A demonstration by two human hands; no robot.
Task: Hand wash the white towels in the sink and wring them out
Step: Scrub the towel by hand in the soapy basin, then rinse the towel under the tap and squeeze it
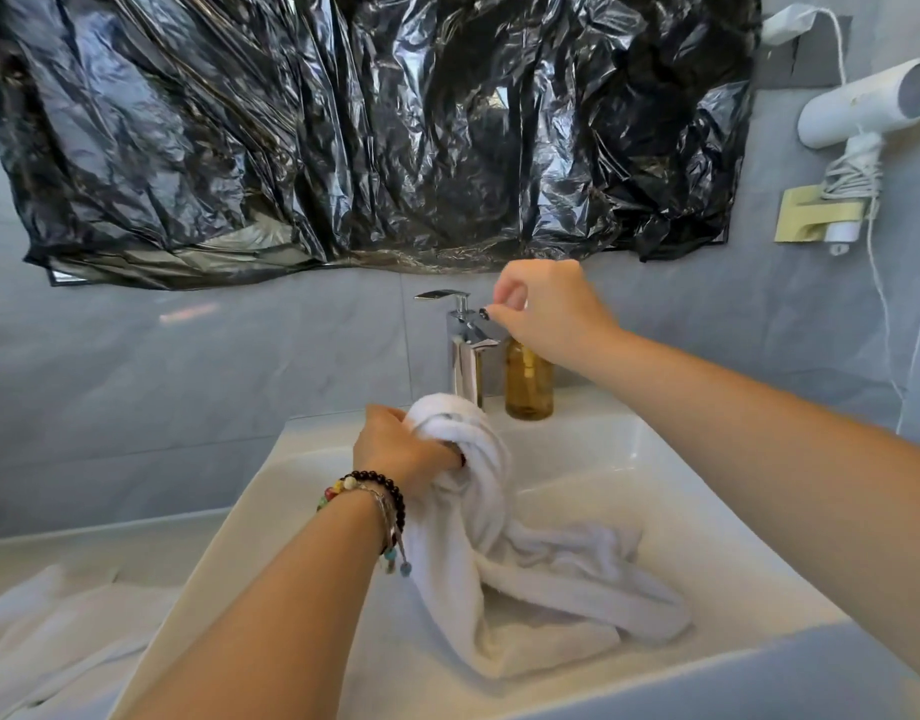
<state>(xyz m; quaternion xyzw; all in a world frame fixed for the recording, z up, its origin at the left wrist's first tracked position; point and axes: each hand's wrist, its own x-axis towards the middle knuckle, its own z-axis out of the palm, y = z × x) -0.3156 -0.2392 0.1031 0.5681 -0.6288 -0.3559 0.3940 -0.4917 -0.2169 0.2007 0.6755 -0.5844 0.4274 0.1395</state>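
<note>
no readable text anywhere, no labels, brands or numbers legible, soap bottle (529,379) unlabelled, hair dryer (863,103) shows no legible marking

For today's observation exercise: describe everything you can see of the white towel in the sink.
The white towel is thick terry cloth, bunched and twisted into rope-like folds. The left hand grips its upper end, lifting it just below the faucet, while the rest trails down and lies crumpled on the floor of the white sink.

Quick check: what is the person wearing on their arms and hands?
Both forearms are bare, no sleeves or gloves. The left wrist carries stacked bracelets: dark round beads, multicoloured beads and a thin chain with small dangling charms. The right hand shows dark nail polish.
</note>
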